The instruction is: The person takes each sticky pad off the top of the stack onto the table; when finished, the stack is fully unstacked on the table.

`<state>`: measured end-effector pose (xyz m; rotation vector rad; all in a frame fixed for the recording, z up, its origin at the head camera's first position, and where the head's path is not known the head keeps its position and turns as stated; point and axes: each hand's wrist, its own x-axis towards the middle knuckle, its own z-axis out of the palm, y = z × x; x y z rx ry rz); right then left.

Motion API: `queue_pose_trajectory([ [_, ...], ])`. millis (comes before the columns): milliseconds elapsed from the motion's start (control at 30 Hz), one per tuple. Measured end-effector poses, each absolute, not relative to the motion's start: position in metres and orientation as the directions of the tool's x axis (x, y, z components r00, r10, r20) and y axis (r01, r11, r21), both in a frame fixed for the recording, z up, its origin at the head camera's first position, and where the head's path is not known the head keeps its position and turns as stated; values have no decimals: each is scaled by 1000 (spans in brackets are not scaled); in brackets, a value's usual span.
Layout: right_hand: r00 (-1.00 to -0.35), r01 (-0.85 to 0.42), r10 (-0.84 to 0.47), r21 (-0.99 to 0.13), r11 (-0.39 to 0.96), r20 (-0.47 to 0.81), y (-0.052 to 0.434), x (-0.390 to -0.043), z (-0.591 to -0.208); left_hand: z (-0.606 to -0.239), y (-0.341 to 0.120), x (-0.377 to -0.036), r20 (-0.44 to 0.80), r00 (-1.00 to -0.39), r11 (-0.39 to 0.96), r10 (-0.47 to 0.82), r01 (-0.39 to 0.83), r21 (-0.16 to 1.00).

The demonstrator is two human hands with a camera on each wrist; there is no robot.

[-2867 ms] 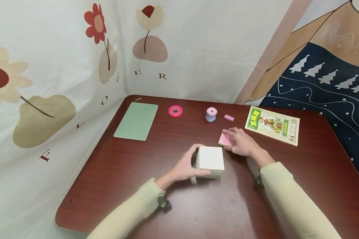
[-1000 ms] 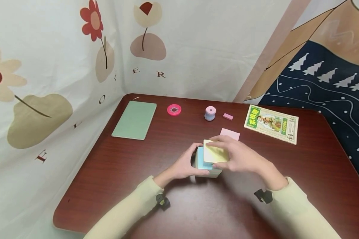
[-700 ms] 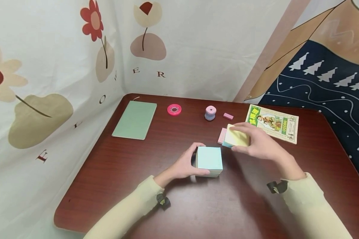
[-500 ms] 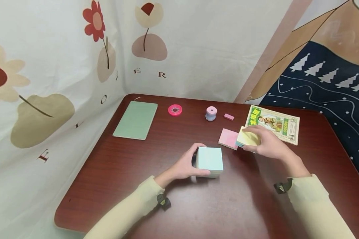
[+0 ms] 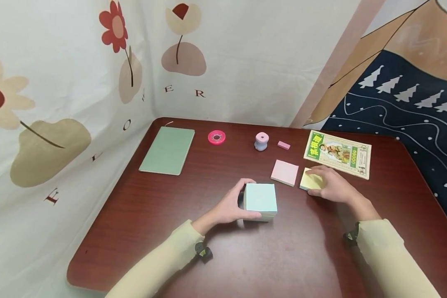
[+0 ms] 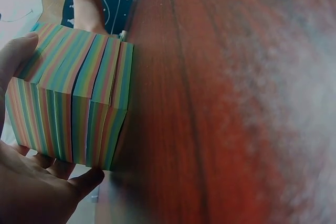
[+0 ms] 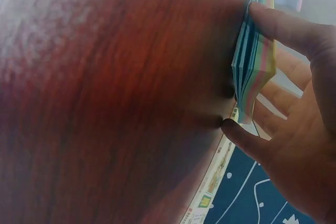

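Note:
My left hand (image 5: 229,207) grips a tall stack of square sticky note pads (image 5: 260,198), thumb on the near side and fingers behind. In the left wrist view the stack (image 6: 63,103) shows layered blue, green, pink and yellow edges; its top sheet is pale blue in the head view. To the right, my right hand (image 5: 334,186) pinches a thinner yellow-topped sticky note pad (image 5: 309,179) at the tabletop. The right wrist view shows the thumb along the blue edge of this pad (image 7: 252,66). A pink sticky note pad (image 5: 284,172) lies between both hands, just left of the yellow one.
On the brown table (image 5: 223,256), a green notebook (image 5: 167,150) lies back left. Along the back sit a pink tape ring (image 5: 217,137), a pink-and-blue spool-shaped item (image 5: 261,141) and a small pink block (image 5: 284,145). A printed booklet (image 5: 338,154) lies beyond my right hand.
My right hand let go of the pink pad, took the yellow-topped pad off the stack, carried it right and lowered it beside the pink one. My left hand stayed around the stack.

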<state>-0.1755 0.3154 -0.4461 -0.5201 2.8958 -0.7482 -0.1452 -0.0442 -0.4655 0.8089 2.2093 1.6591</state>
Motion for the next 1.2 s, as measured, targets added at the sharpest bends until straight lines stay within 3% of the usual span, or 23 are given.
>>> queue_pose_trajectory([
  [500, -933, -290, -350, -411, 864, -78, 309, -173, -435, -465, -45, -145, 111, -809, 206, 577, 276, 939],
  [700, -927, -324, -374, -432, 842, -34, 293, -170, -415, -466, -46, -145, 126, -801, 206, 585, 297, 933],
  [933, -881, -428, -470, -519, 740, 56, 249, -159, -392, -467, -46, -146, 133, -804, 218, 580, 310, 925],
  [1200, -744, -611, -653, -541, 578, 142, 197, -140, -391, -440, -46, -135, 111, -796, 223, 595, 296, 929],
])
